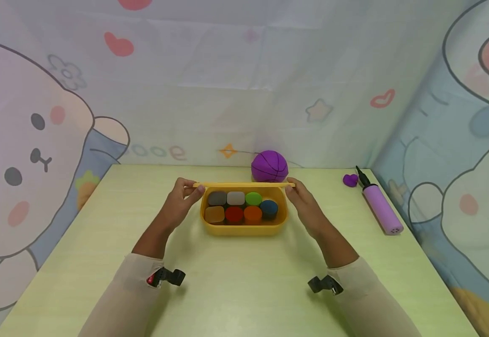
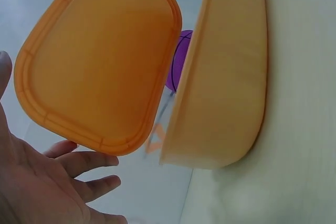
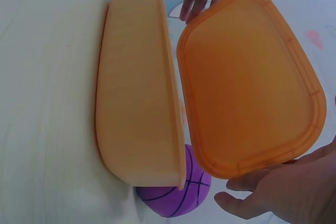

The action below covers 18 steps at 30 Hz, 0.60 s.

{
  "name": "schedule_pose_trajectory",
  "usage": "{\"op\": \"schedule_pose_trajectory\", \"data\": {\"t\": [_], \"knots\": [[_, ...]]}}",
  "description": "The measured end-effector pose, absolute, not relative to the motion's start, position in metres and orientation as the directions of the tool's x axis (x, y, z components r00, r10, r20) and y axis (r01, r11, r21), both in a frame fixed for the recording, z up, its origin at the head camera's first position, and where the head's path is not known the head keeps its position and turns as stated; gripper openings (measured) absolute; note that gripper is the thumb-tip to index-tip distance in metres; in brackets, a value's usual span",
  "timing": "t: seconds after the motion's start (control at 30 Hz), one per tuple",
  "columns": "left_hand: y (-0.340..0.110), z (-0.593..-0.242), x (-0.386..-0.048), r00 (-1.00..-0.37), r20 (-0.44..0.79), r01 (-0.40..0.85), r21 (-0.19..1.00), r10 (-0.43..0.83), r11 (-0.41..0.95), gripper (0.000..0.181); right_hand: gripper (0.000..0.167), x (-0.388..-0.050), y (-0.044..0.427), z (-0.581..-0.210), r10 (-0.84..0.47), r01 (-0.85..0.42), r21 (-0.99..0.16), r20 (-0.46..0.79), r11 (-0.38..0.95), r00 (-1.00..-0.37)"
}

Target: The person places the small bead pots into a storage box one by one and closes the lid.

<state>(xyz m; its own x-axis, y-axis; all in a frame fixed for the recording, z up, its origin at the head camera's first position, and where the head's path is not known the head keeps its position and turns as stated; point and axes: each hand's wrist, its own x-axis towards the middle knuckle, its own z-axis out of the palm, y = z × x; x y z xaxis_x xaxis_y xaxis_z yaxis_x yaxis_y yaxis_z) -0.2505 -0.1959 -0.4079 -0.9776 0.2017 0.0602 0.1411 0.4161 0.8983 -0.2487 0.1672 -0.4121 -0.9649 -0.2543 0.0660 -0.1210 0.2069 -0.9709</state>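
Note:
Between my two hands, a yellow-orange plastic lid is held above the back part of a yellow box, seen edge-on in the head view. My left hand holds its left end, fingers spread at the edge in the left wrist view. The right hand holds the other end, thumb and fingers at the rim. Both wrist views show the lid's broad face, tilted and apart from the box. Inside the box sit several coloured round and squarish pieces, including a red one and a blue one.
A purple ball with black lines lies behind the box. At the table's right side are a lilac hand pump with a black nozzle and a small purple heart. A printed cloth hangs behind the table.

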Motion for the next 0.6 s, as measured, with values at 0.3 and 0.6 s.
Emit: {"op": "schedule_pose_trajectory", "data": {"t": [0.3,0.6], "knots": [[-0.201,-0.415,-0.252,-0.964,0.043,0.146,0.910,0.261,0.389,0.071,0.066,-0.251,0.173,-0.424,-0.242,-0.172,-0.963,0.120,0.206,-0.963],[-0.211,-0.429,-0.256,-0.941,0.033,0.194,0.869,0.338,0.455,0.101,0.091,-0.253,0.190,-0.433,-0.436,-0.267,-0.946,0.164,0.186,-0.885]]}}
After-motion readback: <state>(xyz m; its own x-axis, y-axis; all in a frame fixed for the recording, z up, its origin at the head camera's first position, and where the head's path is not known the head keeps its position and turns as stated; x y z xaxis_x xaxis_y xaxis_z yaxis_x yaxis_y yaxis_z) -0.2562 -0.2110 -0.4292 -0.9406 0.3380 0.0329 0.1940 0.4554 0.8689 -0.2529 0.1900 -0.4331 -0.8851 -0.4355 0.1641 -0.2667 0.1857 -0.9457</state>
